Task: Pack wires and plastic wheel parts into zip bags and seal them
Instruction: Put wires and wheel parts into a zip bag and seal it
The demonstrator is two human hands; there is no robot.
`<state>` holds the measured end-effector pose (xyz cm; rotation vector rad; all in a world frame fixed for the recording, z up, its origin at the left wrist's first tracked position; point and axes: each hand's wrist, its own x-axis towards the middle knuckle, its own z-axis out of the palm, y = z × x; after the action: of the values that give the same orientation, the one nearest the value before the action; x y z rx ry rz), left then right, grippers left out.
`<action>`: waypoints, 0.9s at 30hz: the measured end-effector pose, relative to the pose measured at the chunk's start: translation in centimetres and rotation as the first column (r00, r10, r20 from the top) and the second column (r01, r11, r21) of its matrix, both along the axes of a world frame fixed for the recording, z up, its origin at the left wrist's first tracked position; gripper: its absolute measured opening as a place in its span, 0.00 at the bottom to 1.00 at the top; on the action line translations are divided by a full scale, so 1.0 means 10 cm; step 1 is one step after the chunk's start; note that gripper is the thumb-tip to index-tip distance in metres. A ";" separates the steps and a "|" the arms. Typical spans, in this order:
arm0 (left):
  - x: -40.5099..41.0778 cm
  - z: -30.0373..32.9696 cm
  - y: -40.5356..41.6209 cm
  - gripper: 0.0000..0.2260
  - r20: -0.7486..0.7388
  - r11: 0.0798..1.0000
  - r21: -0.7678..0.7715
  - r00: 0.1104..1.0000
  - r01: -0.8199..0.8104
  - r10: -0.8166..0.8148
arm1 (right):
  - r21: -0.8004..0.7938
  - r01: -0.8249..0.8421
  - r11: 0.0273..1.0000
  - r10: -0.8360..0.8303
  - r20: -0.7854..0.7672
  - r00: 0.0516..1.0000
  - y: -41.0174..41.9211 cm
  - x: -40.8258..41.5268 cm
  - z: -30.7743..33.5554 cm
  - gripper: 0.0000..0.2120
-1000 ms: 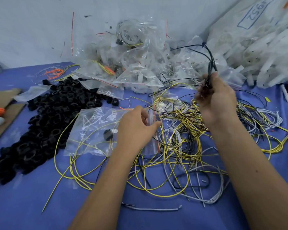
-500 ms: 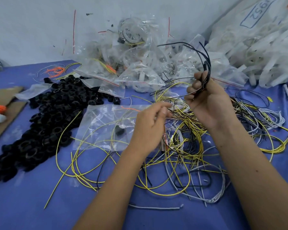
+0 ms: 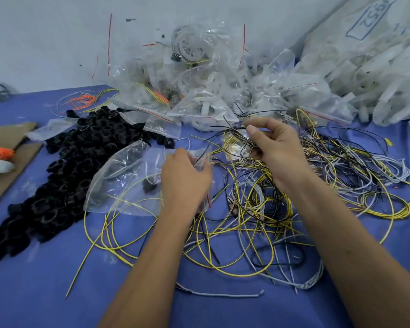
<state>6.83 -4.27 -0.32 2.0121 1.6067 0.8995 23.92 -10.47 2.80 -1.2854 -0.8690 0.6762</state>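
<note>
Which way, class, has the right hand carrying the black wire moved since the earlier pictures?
Yes. The right hand with its black wire has come down from in front of the pile of filled bags toward the zip bag.

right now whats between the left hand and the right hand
In the head view, loose yellow wires on the blue cloth lie between the left hand, gripping the zip bag, and the right hand.

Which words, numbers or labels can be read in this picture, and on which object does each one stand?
Handwritten digits inside a blue drawn box on the big white bag at the top right: upside down and cut by the edge, too unclear to quote with certainty.
Zip bags, wires, black parts: no text visible.
</note>
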 end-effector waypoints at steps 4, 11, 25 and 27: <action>-0.07 0.06 0.02 0.05 0.194 1.000 -0.009 0.981 0.006 -0.004 | 0.014 0.039 0.999 -0.040 0.062 0.997 0.00 0.00 -0.01 0.05; -0.08 0.04 0.07 0.08 0.323 0.982 -0.185 0.946 0.042 0.021 | 0.534 -0.225 0.815 0.547 -0.583 0.601 -0.05 0.04 0.14 0.07; -0.07 0.14 0.03 0.10 0.417 0.915 -0.002 0.832 0.404 -0.367 | -0.276 -0.047 0.960 0.232 0.692 0.684 -0.04 -0.15 -0.07 0.04; -0.05 0.14 0.02 0.11 0.395 0.906 -0.019 0.836 0.422 -0.381 | -0.201 0.072 0.977 0.122 0.803 0.583 -0.04 -0.17 -0.06 0.05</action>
<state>6.30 -4.11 1.05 1.8534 0.9474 0.9446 22.20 -10.89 2.18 -1.8270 -1.6056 0.1431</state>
